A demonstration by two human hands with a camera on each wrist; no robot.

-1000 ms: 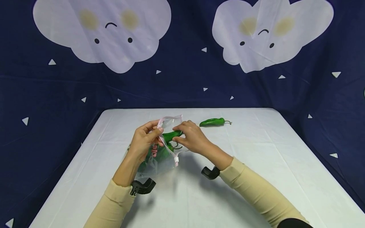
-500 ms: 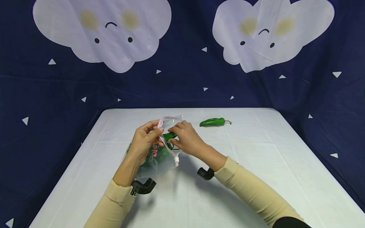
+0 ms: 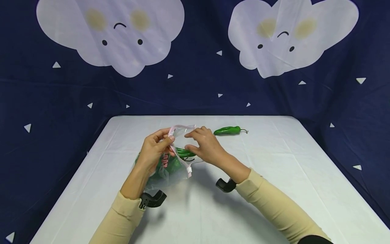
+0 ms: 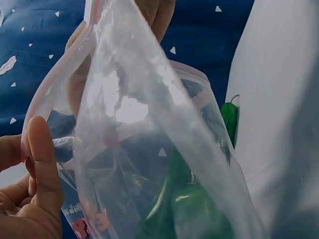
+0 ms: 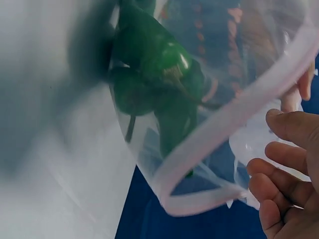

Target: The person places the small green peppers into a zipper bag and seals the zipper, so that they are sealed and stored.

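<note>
My left hand [image 3: 152,149] pinches the pink-edged rim of a clear zip bag [image 3: 173,179] between thumb and fingers, keeping its mouth apart. Several green chili peppers [image 5: 149,64] lie inside the bag, partly blurred by the plastic, their stems towards the opening. At the mouth, my right hand [image 3: 208,145] has its fingers loosely bent with nothing between them. In the right wrist view its fingertips are close to the rim; whether they touch it I cannot tell. The bag's white slider [image 3: 189,170] hangs at the near corner of the mouth.
One more green chili pepper [image 3: 226,130] lies on the white-covered table [image 3: 274,169] beyond my right hand. Behind the table hangs a dark blue cloth [image 3: 195,91] with clouds and small triangles. Black wrist cameras [image 3: 153,199] sit on both forearms.
My right hand moved into the bag's mouth with a green chili pepper, let it go there, and drew back slightly to the right. The left hand stayed put on the rim.
</note>
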